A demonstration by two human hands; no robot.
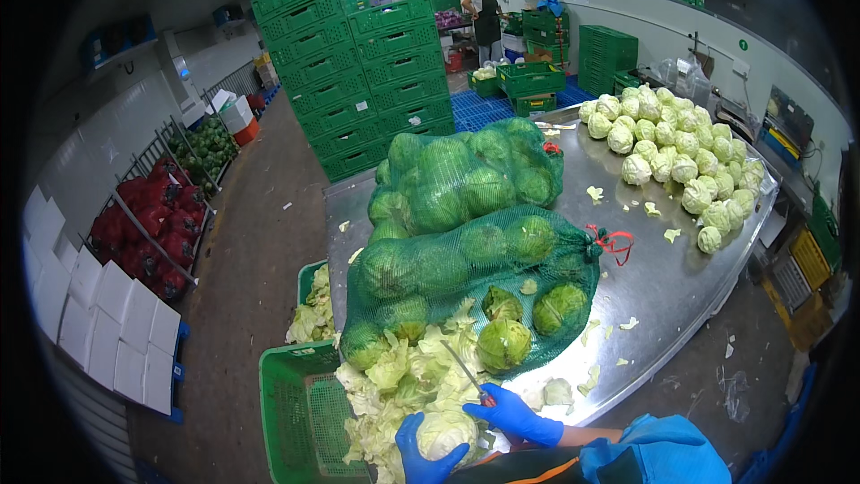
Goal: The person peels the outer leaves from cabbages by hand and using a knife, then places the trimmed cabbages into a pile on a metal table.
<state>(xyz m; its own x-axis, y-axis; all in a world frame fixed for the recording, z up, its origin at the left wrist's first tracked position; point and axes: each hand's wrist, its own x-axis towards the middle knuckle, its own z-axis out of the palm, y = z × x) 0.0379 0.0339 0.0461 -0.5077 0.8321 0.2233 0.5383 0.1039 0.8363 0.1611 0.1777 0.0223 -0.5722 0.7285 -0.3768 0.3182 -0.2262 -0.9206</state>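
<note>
Head view: from where I stand, the gloved left hand (419, 453) clasps a pale cabbage (446, 433) between thumb and spread fingers, at the near end of the steel table (640, 314), among loose leaves (412, 363). The right hand (520, 415), just beside it, is wrapped around a knife (463, 365), blade slanting away over the leaves. A bulging net sack (430, 273) lies beyond; a green crate (272, 412) sits left.
</note>
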